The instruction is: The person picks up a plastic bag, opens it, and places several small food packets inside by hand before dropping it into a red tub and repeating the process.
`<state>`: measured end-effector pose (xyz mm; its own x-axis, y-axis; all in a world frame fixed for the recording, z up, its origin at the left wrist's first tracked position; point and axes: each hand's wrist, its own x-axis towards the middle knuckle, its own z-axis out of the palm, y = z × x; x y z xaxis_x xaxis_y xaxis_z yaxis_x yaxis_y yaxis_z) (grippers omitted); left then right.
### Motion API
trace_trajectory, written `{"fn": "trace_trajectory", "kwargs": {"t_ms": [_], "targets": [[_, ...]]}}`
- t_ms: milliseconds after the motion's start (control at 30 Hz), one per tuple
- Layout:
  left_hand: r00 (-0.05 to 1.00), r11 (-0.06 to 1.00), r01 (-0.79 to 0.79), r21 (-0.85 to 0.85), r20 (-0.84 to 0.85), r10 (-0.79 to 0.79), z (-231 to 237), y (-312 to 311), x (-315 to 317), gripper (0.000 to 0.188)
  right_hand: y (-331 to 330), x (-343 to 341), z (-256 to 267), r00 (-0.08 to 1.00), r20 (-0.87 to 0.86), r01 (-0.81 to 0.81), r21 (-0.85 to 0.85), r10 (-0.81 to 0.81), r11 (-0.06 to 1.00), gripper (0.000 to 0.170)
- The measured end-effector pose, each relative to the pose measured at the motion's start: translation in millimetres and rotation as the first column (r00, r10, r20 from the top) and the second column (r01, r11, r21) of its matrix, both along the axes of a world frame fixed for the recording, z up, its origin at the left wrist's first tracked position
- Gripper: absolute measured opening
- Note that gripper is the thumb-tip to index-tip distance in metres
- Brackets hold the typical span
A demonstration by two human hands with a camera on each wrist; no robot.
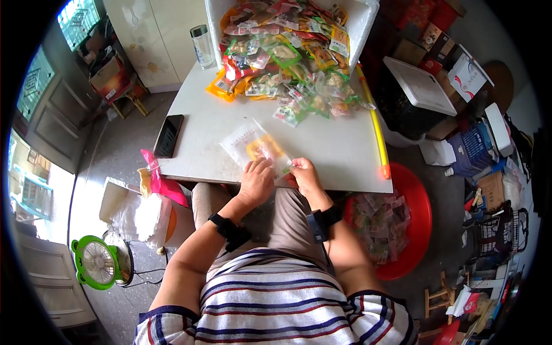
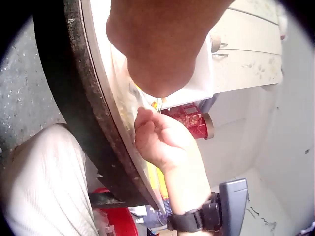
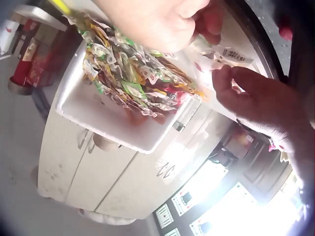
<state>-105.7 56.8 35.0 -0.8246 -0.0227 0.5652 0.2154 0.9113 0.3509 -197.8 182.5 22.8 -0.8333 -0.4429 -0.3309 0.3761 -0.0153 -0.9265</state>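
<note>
Head view: both hands (image 1: 257, 184) (image 1: 307, 177) curled, pinching clear bag (image 1: 237, 141); foam box (image 1: 364, 29), red basin (image 1: 421, 230), each holding packets (image 1: 284, 50)

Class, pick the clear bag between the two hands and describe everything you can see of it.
The clear bag looks like thin, see-through plastic, with faint printing and an orange-yellow patch showing towards its middle. It lies slantwise near the front edge of the pale table, slightly creased and shiny. The left hand's curled fingers touch its near side; the right hand pinches its near right corner. Whether it is sealed cannot be told.
</note>
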Motion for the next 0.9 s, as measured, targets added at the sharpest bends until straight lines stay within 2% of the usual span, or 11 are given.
{"fn": "trace_trajectory", "kwargs": {"t_ms": [67,200,333,400,500,600,633,700,733,900], "targets": [[1.000,1.000,0.014,-0.001,0.011,-0.014,-1.8,-2.1,-1.7,0.013,-10.2,-5.5,-15.7,0.993,-0.109,0.037,0.003,-0.036,0.999,0.014],[0.999,0.999,-0.016,-0.031,0.045,0.018,-7.0,-5.8,-4.0,0.014,-18.4,6.0,-9.7,0.988,0.000,0.151,-0.178,-0.153,0.972,0.019],[0.997,0.999,0.005,0.045,0.079,-0.008,-15.0,-9.5,-3.0,0.021,-12.3,9.4,-7.1,0.996,0.030,0.091,-0.297,-0.086,0.951,0.016],[0.991,0.997,0.025,0.071,0.130,-0.034,-13.5,-10.3,-2.6,0.025,-1.6,2.5,6.7,1.000,-0.008,0.022,-0.228,-0.025,0.973,0.015],[0.990,0.997,-0.063,0.044,0.126,0.057,-21.1,-15.9,-9.2,0.029,16.2,-17.9,18.2,0.998,-0.061,-0.027,-0.170,0.017,0.985,0.015],[0.974,0.974,-0.221,-0.049,0.046,0.223,-17.5,-15.0,-17.3,0.023,35.8,-45.7,28.8,0.994,-0.101,-0.047,-0.100,0.037,0.994,0.015],[0.969,0.972,-0.227,-0.054,0.091,0.232,-19.0,-16.1,-18.7,0.023,42.2,-55.8,30.2,0.992,-0.116,-0.062,-0.057,0.055,0.996,0.015],[0.972,0.973,-0.231,-0.023,0.041,0.231,-24.4,-17.3,-21.0,0.019,52.3,-75.9,34.6,0.990,-0.118,-0.080,0.015,0.082,0.997,0.018],[0.973,0.973,-0.230,-0.006,0.017,0.230,-26.5,-16.8,-22.3,0.018,53.0,-86.2,32.8,0.994,-0.111,0.008,0.001,-0.008,1.000,0.014],[0.973,0.974,-0.226,0.004,-0.055,0.226,-23.5,-15.4,-22.4,0.013,60.9,-158.5,18.0,0.938,-0.076,0.331,-0.093,-0.338,0.939,0.017]]}}
